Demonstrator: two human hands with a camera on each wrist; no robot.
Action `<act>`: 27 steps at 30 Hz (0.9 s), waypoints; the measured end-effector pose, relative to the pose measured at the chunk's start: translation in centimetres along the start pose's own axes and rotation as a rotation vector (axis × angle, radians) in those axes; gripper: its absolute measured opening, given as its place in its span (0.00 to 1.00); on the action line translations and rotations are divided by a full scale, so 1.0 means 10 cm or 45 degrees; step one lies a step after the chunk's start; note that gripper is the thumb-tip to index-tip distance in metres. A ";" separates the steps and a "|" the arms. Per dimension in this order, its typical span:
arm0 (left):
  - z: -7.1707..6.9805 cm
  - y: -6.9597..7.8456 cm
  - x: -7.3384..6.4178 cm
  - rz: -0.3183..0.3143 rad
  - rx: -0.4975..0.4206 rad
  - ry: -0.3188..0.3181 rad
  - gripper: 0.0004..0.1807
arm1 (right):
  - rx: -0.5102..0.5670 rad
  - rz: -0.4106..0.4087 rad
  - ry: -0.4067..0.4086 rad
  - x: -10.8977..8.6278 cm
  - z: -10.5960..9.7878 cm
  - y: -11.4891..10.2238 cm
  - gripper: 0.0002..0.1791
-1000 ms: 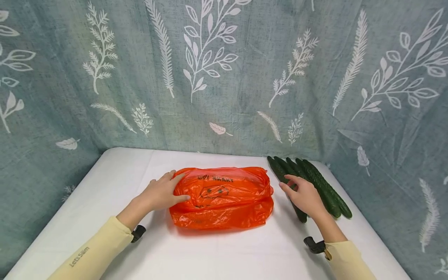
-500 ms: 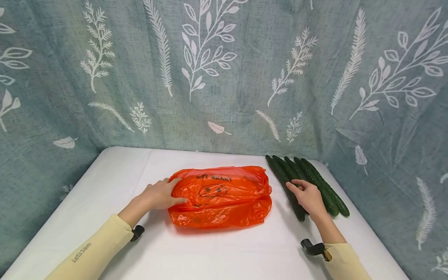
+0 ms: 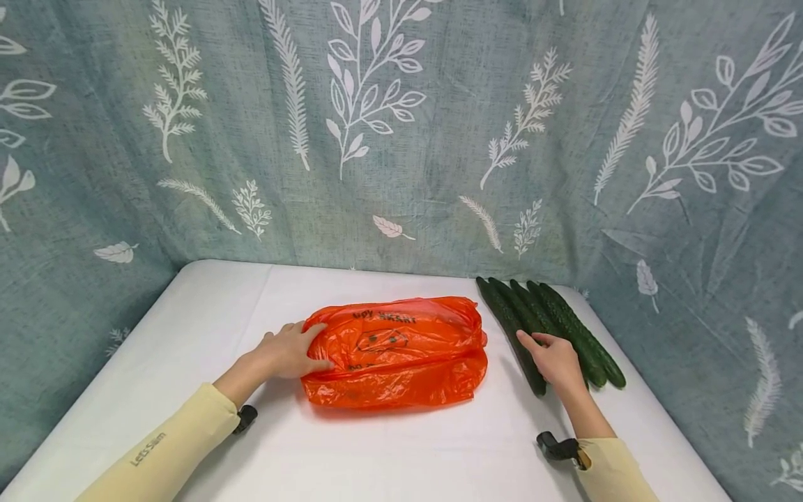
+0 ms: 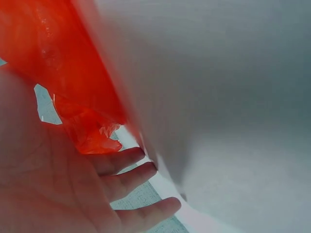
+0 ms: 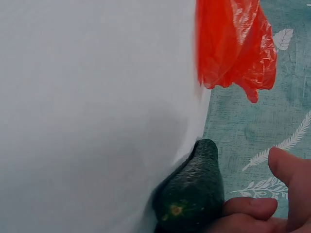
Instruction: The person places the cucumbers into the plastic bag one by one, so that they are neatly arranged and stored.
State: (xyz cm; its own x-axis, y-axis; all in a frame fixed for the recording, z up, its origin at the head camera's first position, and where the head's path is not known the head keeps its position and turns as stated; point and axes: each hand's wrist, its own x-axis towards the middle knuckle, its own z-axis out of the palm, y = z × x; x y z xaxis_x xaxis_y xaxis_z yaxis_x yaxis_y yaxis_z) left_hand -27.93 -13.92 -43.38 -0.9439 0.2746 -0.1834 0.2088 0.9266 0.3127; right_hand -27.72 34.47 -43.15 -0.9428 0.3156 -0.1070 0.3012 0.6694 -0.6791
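Cucumbers lie right of red bag, probably for reach. My left hand, fingers spread, rests on bag's left end, likely steadying it; right hand touches bag-side cucumber, can't tell if grasping.

The right grip hides parts of the long dark-green cucumbers, and the left wrist view crops the crinkled red plastic bag beside the left grip.
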 end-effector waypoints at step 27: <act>0.03 -0.01 0.08 0.015 0.107 0.045 0.50 | 0.077 -0.014 0.008 0.07 0.08 0.14 0.29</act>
State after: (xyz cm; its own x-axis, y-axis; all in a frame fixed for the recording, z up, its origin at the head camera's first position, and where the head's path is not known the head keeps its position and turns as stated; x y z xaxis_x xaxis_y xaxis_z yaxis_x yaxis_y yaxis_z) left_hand -28.61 -13.70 -43.78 -0.9493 0.2781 -0.1467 0.2397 0.9420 0.2348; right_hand -28.11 35.08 -44.76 -0.9450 0.3129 -0.0950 0.2815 0.6309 -0.7230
